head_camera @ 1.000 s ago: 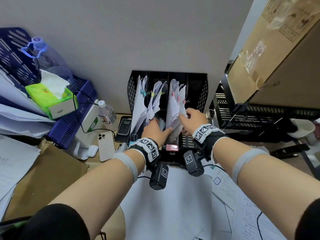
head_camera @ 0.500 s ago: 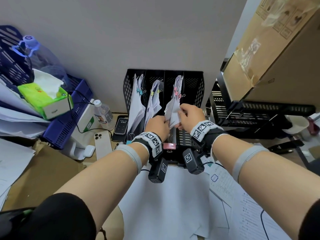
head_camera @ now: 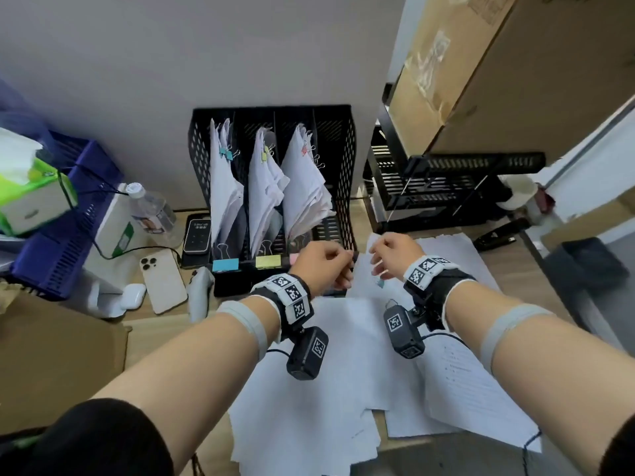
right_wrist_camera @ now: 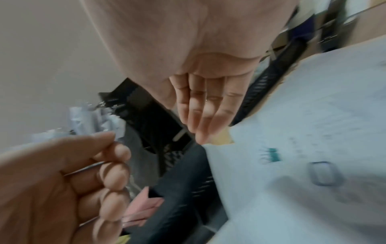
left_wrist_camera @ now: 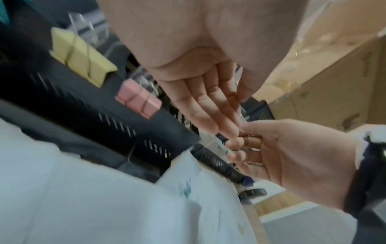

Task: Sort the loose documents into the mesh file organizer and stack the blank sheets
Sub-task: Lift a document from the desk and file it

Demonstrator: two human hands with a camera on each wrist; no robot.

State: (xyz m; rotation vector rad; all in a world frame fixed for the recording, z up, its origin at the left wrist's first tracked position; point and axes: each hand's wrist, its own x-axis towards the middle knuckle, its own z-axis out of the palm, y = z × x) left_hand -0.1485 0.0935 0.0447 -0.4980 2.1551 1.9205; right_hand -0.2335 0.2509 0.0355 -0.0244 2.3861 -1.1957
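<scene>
The black mesh file organizer [head_camera: 343, 159] stands against the wall. White document bundles with teal, yellow and pink clips fill three of its slots; the rightmost slot looks bare. My left hand [head_camera: 330, 266] and right hand [head_camera: 385, 259] hover close together just in front of it. Both have loosely curled fingers and nothing visibly in them. In the wrist views the left hand [left_wrist_camera: 206, 105] and the right hand [right_wrist_camera: 200, 109] nearly meet at the fingertips. Under the right hand lies a sheet with a teal mark [right_wrist_camera: 292, 132]. Blank sheets [head_camera: 326, 389] spread over the desk near me.
A printed sheet [head_camera: 464, 383] lies at the right. Left of the organizer are a phone [head_camera: 163, 280], an earbuds case [head_camera: 132, 297], a water bottle [head_camera: 151, 211] and a blue basket [head_camera: 68, 214]. A black tray rack [head_camera: 446, 187] under a cardboard box [head_camera: 515, 63] and a stapler [head_camera: 494, 237] stand at the right.
Both hands have let go of the pink-clipped bundle in the third slot and drawn back toward me, down over the loose sheets. The bundle stays in its slot.
</scene>
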